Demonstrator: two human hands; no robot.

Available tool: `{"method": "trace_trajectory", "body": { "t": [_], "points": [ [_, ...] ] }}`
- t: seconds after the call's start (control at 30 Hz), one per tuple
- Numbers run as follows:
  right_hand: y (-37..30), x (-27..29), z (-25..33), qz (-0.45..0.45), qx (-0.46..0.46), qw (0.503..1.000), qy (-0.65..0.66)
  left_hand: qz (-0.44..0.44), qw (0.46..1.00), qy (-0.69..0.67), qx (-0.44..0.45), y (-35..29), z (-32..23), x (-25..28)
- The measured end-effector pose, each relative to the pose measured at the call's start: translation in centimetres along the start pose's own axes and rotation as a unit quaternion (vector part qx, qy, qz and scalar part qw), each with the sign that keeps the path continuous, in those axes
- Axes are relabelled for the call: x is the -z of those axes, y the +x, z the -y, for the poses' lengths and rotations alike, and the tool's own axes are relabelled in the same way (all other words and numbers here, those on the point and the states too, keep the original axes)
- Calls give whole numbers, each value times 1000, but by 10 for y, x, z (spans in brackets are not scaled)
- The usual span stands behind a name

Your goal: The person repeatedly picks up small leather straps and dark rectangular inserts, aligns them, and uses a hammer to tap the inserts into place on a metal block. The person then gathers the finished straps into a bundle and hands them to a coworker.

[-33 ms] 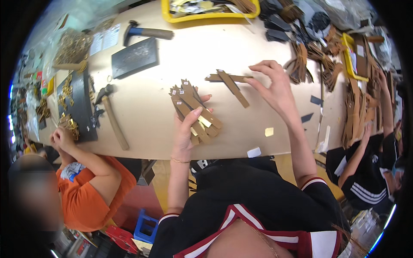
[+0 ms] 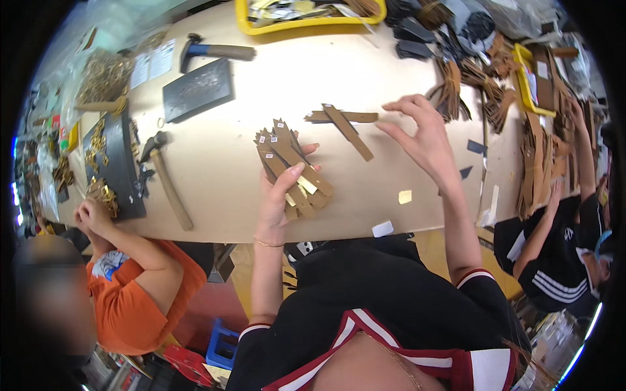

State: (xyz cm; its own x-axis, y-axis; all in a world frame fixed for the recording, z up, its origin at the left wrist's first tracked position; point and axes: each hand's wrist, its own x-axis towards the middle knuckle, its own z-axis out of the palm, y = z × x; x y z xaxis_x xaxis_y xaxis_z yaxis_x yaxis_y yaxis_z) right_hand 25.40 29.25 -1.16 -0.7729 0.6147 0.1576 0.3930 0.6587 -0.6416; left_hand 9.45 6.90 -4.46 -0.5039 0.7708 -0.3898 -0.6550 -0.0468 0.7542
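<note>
A fanned bundle of brown leather strips [image 2: 288,151] is gripped in my left hand [image 2: 275,194], thumb pressed on top. Small white labels mark several pointed ends, and pale yellow patches show between the strips. Just ahead and to the right, two more brown strips lie crossed on the table, the upper strip [image 2: 353,138] slanting over the lower strip [image 2: 362,117]. Beside the lower one's right end hovers my right hand [image 2: 422,137]. Its thumb and forefinger are apart with nothing between them.
A hammer [image 2: 171,186], a dark block [image 2: 199,90] and another hammer [image 2: 222,51] lie left. A yellow tray [image 2: 313,26] stands at the far edge. Bundled brown strips [image 2: 451,91] are at right. Co-workers sit on both sides: an orange sleeve [image 2: 134,303] left, a black sleeve [image 2: 554,280] right.
My right hand has come slightly away from the end of the lower strip, leaving a gap. The whole view has shifted a little; my left hand keeps its bundle.
</note>
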Motion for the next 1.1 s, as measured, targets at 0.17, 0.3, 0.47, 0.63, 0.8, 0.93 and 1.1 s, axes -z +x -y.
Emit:
{"method": "trace_trajectory", "body": {
  "t": [0.17,0.3,0.47,0.63,0.8,0.93,1.1],
  "points": [
    [-68,46,-1,260,-128,957,-25,89,991,86,43,13,-12,-12],
    [-105,29,4,199,-155,967,-30,115,987,96,53,33,-15,-24],
    [-111,27,-1,205,-227,951,54,121,977,168,52,50,-19,-26],
    [-85,9,6,108,-267,948,136,132,973,136,130,47,-13,-22],
    [-50,-31,25,126,-309,928,167,109,978,111,139,39,-10,-24],
    [-41,-42,25,139,-293,937,133,111,978,106,143,37,-9,-25],
    [-30,-39,9,159,-350,873,300,116,968,110,195,42,-21,-20]
  ]
}}
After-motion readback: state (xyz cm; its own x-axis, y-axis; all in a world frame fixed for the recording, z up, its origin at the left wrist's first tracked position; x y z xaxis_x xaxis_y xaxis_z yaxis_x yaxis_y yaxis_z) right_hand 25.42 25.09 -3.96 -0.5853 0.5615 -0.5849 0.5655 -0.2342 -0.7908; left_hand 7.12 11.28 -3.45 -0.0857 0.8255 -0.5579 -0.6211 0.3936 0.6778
